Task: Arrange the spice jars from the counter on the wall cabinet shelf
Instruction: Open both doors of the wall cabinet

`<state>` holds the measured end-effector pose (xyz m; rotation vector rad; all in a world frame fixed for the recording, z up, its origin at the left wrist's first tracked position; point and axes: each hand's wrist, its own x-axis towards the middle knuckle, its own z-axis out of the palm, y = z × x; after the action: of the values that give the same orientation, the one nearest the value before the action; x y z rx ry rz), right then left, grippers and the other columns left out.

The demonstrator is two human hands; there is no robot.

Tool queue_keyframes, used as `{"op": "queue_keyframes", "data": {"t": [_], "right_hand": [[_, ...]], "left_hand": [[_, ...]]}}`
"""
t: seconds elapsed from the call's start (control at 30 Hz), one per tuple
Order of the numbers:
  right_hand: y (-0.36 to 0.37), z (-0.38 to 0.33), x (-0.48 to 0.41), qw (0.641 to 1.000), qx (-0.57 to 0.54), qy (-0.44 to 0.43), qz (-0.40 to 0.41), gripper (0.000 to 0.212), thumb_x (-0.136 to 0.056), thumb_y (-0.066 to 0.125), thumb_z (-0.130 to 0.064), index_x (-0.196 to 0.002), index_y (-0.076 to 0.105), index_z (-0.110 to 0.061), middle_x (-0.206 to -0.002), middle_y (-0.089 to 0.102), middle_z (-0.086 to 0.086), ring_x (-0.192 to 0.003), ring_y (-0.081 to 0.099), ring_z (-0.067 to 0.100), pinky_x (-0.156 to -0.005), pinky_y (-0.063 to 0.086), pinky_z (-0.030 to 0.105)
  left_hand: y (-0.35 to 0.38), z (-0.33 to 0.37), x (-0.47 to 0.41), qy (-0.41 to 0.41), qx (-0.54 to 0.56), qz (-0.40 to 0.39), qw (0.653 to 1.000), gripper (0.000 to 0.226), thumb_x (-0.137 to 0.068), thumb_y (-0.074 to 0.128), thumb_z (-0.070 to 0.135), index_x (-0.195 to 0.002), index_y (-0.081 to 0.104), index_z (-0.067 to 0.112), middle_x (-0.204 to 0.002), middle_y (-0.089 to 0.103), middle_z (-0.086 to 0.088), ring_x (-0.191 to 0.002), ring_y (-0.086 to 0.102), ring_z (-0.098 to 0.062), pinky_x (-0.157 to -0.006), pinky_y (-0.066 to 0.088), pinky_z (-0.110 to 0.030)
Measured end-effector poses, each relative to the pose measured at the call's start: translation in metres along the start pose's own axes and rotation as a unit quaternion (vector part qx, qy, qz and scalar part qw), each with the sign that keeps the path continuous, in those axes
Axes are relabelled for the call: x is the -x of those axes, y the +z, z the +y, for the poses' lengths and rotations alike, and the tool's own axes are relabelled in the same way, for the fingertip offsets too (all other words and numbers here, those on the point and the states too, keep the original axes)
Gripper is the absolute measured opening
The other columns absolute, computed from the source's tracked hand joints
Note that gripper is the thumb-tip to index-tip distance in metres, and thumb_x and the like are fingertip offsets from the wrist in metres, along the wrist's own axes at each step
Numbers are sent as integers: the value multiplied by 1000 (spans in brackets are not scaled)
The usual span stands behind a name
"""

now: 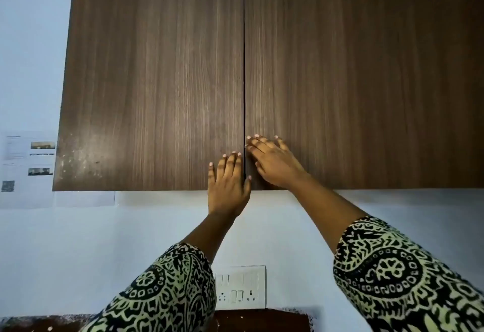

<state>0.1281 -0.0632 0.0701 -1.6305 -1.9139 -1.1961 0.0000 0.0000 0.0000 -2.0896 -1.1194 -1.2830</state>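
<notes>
Currently both of our hands rest on the closed wall cabinet, near the lower end of the seam where the two doors meet. Our left hand [227, 187] lies flat on the left door [152, 80], fingers together and extended, its thumb reaching toward the seam. Our right hand [272, 161] lies on the right door [366, 83], fingers loosely spread and angled toward the seam. Neither hand holds anything.

The spice jars are not in view. Only a dark strip of the counter [262, 321] shows at the bottom edge, below the switch plate [239, 287], and no jar stands on that strip. The shelf is hidden behind the doors.

We judge that the doors have to be opened before any jar can be placed. No handle or knob is visible on either door, so the likely hold is the door's lower or inner edge, with the fingertips hooked at the seam. The panels look rigid and smooth, so a flat palm will probably slide rather than pull.

How the jars will handle we cannot assess from this view. As a precaution, we would treat them as rigid, possibly breakable and smooth-sided, and take each one around the body, not by the lid.
</notes>
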Motion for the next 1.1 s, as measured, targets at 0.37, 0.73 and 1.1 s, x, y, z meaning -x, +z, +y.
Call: {"op": "queue_keyframes", "data": {"t": [0.37,0.73,1.1], "right_hand": [[20,52,-58,953,194,-212,92,48,-94,35,-27,-140,43,-15,-148,42,8,-139,36,24,-113,23,46],[20,61,-45,943,183,-240,139,55,-89,34,-40,-129,55,-10,-133,57,12,-128,52,26,-108,34,50],[65,38,3,965,220,-119,81,116,-59,73,-53,-147,15,-5,-156,22,16,-144,22,34,-112,19,55]], "left_hand": [[56,4,-23,-19,26,111,993,68,-96,10,54,-149,24,14,-155,30,-6,-144,23,-28,-116,8,-47],[53,4,-27,-19,185,108,977,61,-91,32,21,-149,13,28,-156,0,11,-143,-14,-11,-114,-17,-41],[17,-6,-22,-7,389,-23,921,76,-88,34,-13,-143,19,37,-153,-9,19,-143,-22,-8,-110,-25,-38]]}}
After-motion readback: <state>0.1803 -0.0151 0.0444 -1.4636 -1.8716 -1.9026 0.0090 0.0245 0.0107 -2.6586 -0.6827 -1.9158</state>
